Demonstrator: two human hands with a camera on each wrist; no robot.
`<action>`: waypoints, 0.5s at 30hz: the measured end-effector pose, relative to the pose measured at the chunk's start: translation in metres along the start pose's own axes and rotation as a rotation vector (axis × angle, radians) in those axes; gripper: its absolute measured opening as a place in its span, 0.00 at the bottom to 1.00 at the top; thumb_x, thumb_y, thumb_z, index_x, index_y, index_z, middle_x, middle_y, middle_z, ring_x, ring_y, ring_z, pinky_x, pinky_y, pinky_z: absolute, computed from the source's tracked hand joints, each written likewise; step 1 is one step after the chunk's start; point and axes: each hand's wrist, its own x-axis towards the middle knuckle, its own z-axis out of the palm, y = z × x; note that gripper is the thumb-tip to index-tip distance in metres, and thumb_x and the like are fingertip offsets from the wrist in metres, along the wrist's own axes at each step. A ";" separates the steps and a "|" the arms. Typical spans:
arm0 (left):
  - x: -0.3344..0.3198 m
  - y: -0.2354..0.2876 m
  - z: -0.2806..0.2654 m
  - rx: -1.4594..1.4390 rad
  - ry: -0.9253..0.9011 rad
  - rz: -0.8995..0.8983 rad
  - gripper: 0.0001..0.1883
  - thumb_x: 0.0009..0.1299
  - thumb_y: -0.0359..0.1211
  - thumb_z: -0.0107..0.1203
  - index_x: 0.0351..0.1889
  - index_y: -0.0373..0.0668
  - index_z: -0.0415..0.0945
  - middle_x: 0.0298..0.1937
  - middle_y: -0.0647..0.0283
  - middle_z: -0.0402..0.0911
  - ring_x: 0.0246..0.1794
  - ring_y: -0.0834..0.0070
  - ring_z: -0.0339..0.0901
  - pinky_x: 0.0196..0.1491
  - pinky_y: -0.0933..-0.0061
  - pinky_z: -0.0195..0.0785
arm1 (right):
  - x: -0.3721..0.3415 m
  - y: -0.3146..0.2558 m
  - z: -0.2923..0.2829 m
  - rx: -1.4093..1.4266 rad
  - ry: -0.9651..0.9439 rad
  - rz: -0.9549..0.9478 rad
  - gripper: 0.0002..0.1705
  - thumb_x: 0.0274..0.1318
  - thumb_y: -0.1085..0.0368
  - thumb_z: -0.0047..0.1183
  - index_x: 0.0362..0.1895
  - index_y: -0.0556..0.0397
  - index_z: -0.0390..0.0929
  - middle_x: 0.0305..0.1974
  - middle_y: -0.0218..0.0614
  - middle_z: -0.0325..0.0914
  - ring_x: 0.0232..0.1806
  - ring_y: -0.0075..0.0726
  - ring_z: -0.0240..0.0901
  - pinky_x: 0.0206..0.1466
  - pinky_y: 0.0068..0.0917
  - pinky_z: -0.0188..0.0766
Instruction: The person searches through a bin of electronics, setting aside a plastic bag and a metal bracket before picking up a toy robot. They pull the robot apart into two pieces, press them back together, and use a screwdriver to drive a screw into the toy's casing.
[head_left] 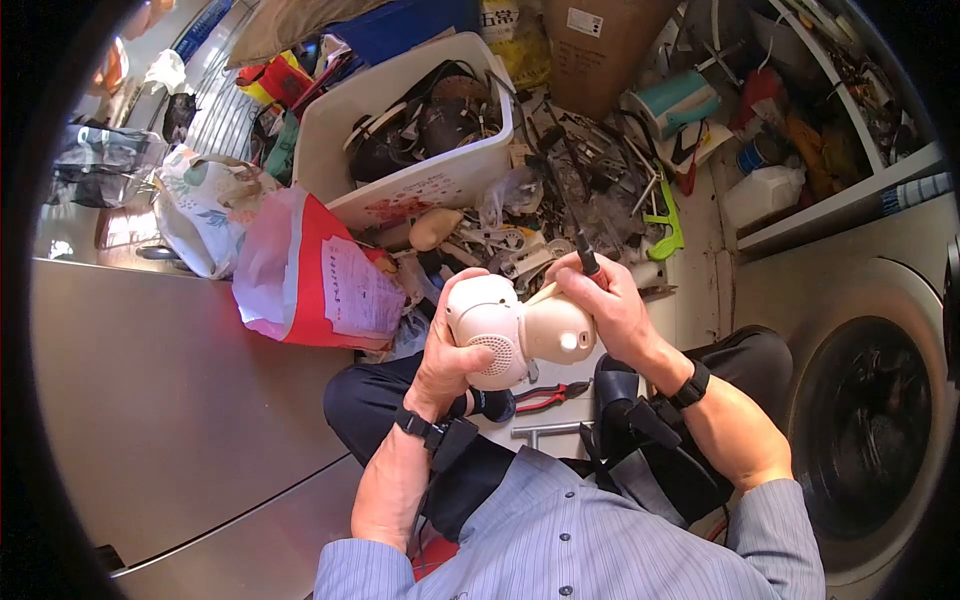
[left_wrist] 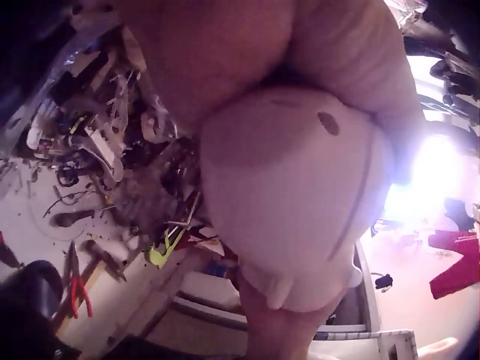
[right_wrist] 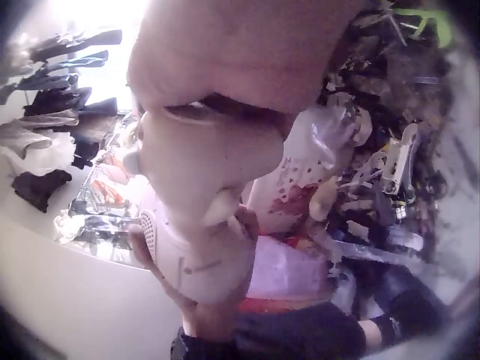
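Observation:
My left hand (head_left: pixel 442 360) grips a white plastic toy-like device (head_left: pixel 478 308) from its side, thumb beside a round speaker grille (head_left: pixel 497 352). The device has two rounded parts; the smaller one (head_left: pixel 548 338) points right and carries a white knob. My right hand (head_left: pixel 622 310) holds this smaller part from above, and a dark pen-shaped tool (head_left: pixel 588 258) sticks up between its thumb and fingers. In the left wrist view the larger shell (left_wrist: pixel 289 180) shows a small oval hole and a seam. From the right wrist view, the fingers cover the top of the smaller part (right_wrist: pixel 206 154).
Red-handled pliers (head_left: pixel 548 397) and a T-shaped metal tool (head_left: pixel 545 432) lie between the legs. Loose plastic and metal parts (head_left: pixel 590 180) are heaped ahead, beside a white bin (head_left: pixel 420 185). A red-and-white bag (head_left: pixel 320 280) stands left, a washing machine (head_left: pixel 870 390) right.

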 end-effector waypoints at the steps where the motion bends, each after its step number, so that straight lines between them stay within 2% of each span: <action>1: 0.000 0.000 0.001 -0.048 -0.015 -0.033 0.58 0.46 0.38 0.83 0.76 0.47 0.61 0.67 0.59 0.76 0.65 0.66 0.78 0.67 0.65 0.74 | -0.003 0.000 0.000 -0.014 -0.008 -0.019 0.18 0.72 0.54 0.59 0.48 0.57 0.83 0.39 0.28 0.82 0.41 0.19 0.76 0.47 0.24 0.74; 2: 0.001 -0.001 -0.001 -0.045 -0.015 -0.034 0.58 0.46 0.38 0.83 0.76 0.47 0.61 0.67 0.59 0.76 0.65 0.66 0.78 0.67 0.65 0.74 | -0.006 -0.001 0.000 -0.029 -0.017 -0.039 0.17 0.72 0.54 0.59 0.46 0.57 0.83 0.39 0.28 0.83 0.41 0.19 0.76 0.47 0.24 0.75; 4: 0.005 -0.004 -0.003 -0.127 -0.107 -0.018 0.58 0.47 0.39 0.84 0.75 0.45 0.60 0.69 0.54 0.72 0.66 0.58 0.78 0.67 0.59 0.77 | -0.011 -0.005 0.004 -0.026 0.015 -0.075 0.16 0.72 0.55 0.60 0.45 0.58 0.83 0.38 0.27 0.83 0.40 0.18 0.76 0.45 0.24 0.75; 11: 0.007 -0.008 -0.001 -0.141 -0.137 -0.054 0.58 0.47 0.40 0.85 0.75 0.43 0.59 0.69 0.53 0.72 0.66 0.59 0.78 0.66 0.59 0.78 | -0.020 -0.002 0.003 0.011 0.076 -0.040 0.13 0.70 0.58 0.62 0.43 0.58 0.83 0.36 0.27 0.83 0.38 0.18 0.75 0.43 0.23 0.74; 15: 0.007 -0.006 -0.001 -0.088 -0.135 -0.064 0.60 0.44 0.37 0.85 0.76 0.45 0.61 0.70 0.57 0.74 0.67 0.63 0.77 0.69 0.61 0.74 | -0.023 0.003 0.001 -0.030 0.102 -0.054 0.13 0.70 0.59 0.61 0.43 0.57 0.83 0.35 0.27 0.82 0.37 0.18 0.75 0.42 0.24 0.74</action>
